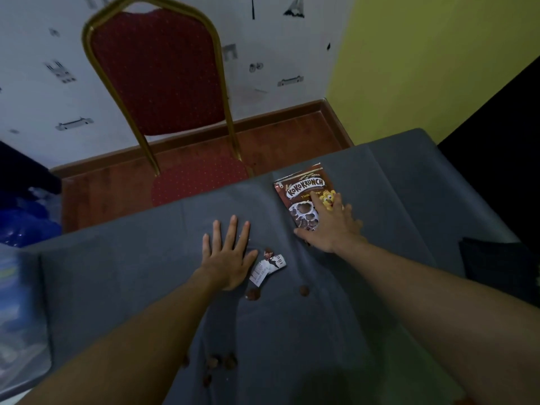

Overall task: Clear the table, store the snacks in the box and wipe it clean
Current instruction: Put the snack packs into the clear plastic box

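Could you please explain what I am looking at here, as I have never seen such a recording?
There is no machine here: a person wears one wide-angle camera on the head, looking forward and down, so the two bare arms reach in from below. The left hand lies flat on the grey tablecloth. The right hand rests with spread fingers on a Koko Krunch packet; neither seems to hold anything. A torn wrapper scrap and loose brown cereal pieces lie between the arms. A red chair stands at the far side.
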`<control>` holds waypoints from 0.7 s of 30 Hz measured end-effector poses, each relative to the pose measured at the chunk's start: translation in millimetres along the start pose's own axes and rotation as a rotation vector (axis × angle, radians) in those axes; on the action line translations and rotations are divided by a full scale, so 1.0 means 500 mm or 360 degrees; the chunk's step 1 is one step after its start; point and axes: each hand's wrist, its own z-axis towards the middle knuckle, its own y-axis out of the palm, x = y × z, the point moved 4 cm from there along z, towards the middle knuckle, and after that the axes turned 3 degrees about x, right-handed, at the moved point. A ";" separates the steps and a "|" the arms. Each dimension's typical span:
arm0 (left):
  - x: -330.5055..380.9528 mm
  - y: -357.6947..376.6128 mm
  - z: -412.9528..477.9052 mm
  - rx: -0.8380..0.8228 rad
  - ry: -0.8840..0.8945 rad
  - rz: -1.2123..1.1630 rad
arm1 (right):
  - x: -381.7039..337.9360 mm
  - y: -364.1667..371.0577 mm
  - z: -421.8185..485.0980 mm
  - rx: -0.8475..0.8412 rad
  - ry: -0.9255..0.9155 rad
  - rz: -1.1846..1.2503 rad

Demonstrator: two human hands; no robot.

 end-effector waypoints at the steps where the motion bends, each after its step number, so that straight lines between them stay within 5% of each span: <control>1: -0.001 0.002 0.002 -0.0015 -0.0002 0.0003 | -0.002 -0.001 0.003 0.0011 0.0014 -0.0026; 21: -0.060 -0.106 -0.087 0.0029 0.0050 0.0009 | -0.158 -0.087 -0.094 0.0332 -0.0252 0.0210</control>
